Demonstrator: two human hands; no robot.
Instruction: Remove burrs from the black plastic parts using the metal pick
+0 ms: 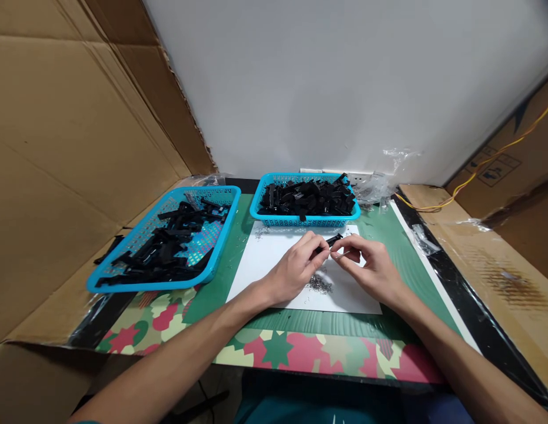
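My left hand (pixel 295 268) is closed, its thumb and fingers pinching a small black plastic part (pixel 334 239) that sticks out between my two hands. Just right of it, the fingertips of my right hand (pixel 368 265) are pinched on a thin metallic piece (pixel 343 255), close to the black part. Its exact kind is too small to tell. Both hands hover over a white sheet (pixel 260 280). Below them on the sheet lies a pile of tiny metal pieces (pixel 320 284), perhaps springs. A sparser scatter of such pieces (pixel 261 234) is at the sheet's far left corner.
A blue basket (pixel 304 221) heaped with black plastic parts stands behind my hands. Another blue basket (pixel 221 253) of black parts is at the left. Clear plastic bags (pixel 373 189) lie at the back right. Cardboard (pixel 79 147) walls the left; a yellow wire (pixel 459 188) runs at right.
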